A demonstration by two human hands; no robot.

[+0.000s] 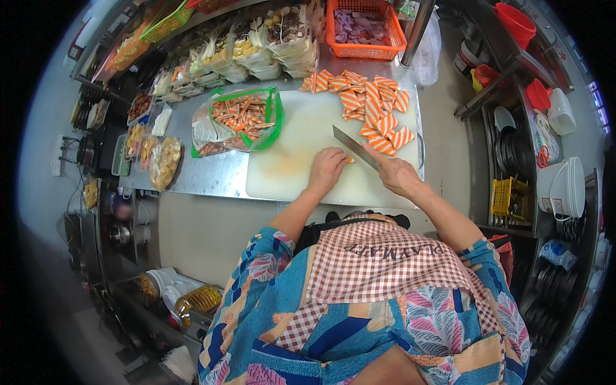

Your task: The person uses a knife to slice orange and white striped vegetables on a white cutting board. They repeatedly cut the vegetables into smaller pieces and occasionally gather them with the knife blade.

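My right hand (399, 175) grips a cleaver (355, 147), its broad blade slanting up and left over a white cutting board (298, 115). Just left of the blade, the fingers of my left hand (329, 166) press on a small orange-and-white striped food piece (350, 160), mostly hidden under them. Beyond the blade lies a heap of striped orange-and-white pieces (375, 103), seemingly wrapped, at the board's far right. Left on the board's edge, an opened clear bag with green trim (276, 115) holds many thin cut orange-and-white strips (243, 113).
Stacked plastic tubs of food (250, 48) line the back of the steel table (211, 178). An orange basket (365, 51) with purple slices stands at the back right. Bagged food (165, 163) sits at the left. A metal post (417, 33) rises at the far right corner.
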